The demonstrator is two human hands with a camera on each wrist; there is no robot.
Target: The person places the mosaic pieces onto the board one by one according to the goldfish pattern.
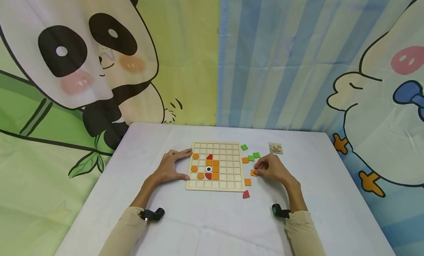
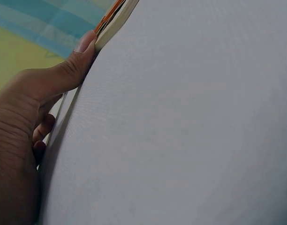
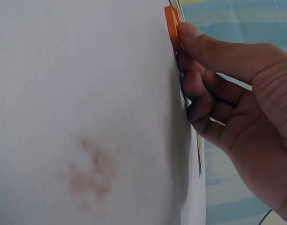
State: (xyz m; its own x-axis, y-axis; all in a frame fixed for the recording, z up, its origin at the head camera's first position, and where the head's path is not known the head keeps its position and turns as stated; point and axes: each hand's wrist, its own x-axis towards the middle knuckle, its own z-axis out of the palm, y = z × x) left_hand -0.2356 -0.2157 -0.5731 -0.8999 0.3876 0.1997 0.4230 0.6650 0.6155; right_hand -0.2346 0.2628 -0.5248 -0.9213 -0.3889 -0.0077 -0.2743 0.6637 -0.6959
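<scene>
A wooden grid board [image 1: 230, 186] lies on the table. On its left half sit orange circles [image 1: 194, 168], orange squares [image 1: 216, 162], red quarter-circles [image 1: 208, 176] and an eye-printed tile [image 1: 208, 169]. My left hand [image 1: 167, 167] touches the board's left edge, thumb near the lower corner and fingers near the upper one, spread wide. To the right of the board, my right hand [image 1: 272, 168] pinches an orange square tile [image 3: 171, 26] between thumb and fingers, low at the table. In the left wrist view, the thumb [image 2: 71, 70] rests against the board's edge.
Right of the board lie green tiles [image 1: 244, 147], an orange square [image 1: 247, 182] and a red quarter-circle [image 1: 246, 194]. A small pattern card [image 1: 275, 148] lies behind my right hand. The white table [image 1: 198, 219] backs onto a cartoon-printed curtain [image 1: 185, 64].
</scene>
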